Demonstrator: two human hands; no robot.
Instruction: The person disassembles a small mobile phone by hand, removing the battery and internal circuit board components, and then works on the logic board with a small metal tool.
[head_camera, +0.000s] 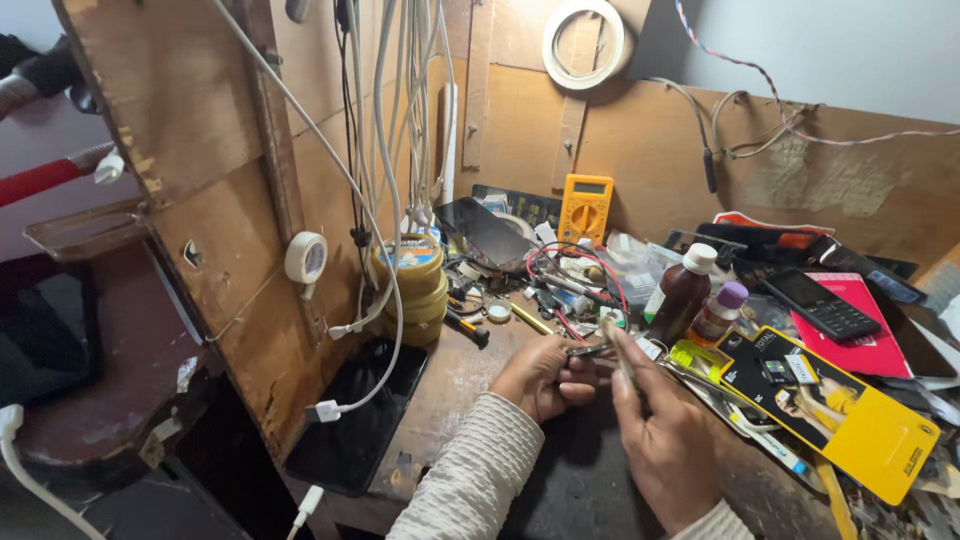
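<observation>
My left hand (540, 378) is closed around a small dark metal part (585, 350) that sticks out between thumb and fingers. My right hand (665, 435) pinches a thin stick-like tool (618, 352), whose tip meets that small part. Both hands hover over a dark mat (585, 480) at the front of a cluttered wooden workbench (450, 385). Cream knitted sleeves cover both wrists.
A yellow multimeter (585, 207) with red leads stands at the back. A brown bottle (683, 290), a small purple-capped bottle (720, 310), a black keypad phone (822, 303) on a red card and yellow packaging (845, 410) lie right. Stacked tape rolls (415, 290), hanging white cables (385, 150) and a dark slab (360, 420) sit left.
</observation>
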